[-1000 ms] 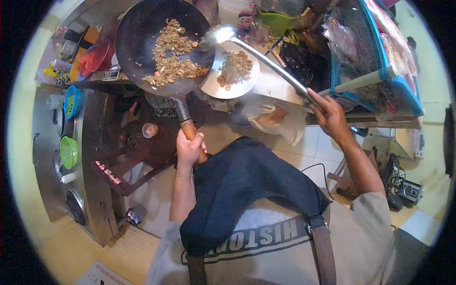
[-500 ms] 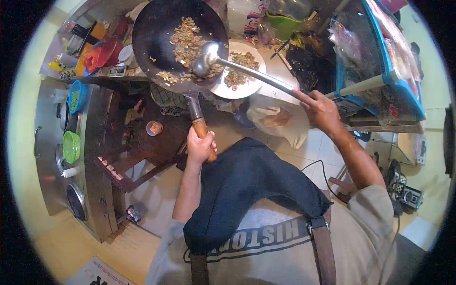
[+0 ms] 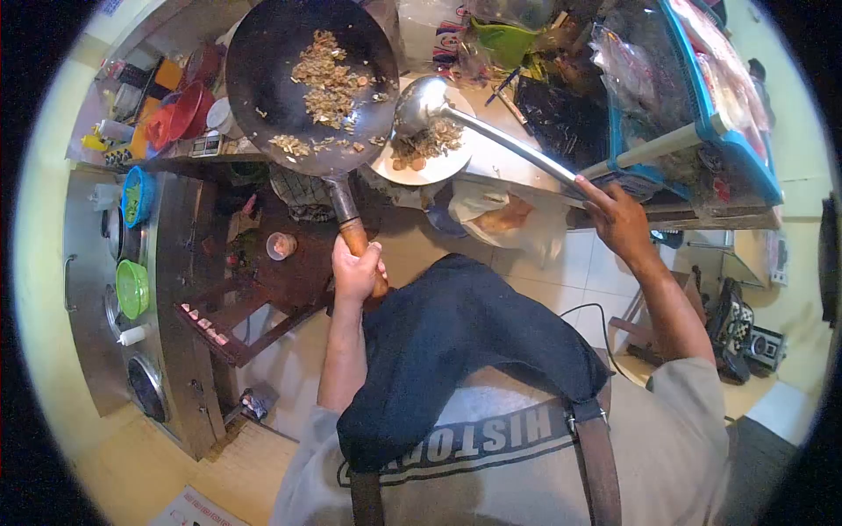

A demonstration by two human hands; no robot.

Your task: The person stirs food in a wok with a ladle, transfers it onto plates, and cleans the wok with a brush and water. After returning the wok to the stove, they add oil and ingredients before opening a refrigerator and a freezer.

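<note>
Head view, left hand [image 3: 354,270] wrapped tight round the wooden handle of the wok [image 3: 311,83], fried bits inside, right hand [image 3: 618,219] clenched on the ladle [image 3: 421,103], its bowl over the white plate [image 3: 421,156], apparently just clear of the food.

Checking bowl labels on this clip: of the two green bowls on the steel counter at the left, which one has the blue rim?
The upper green bowl, farther from the person; it sits inside a blue rim. The lower green bowl is plain bright green all round.
</note>
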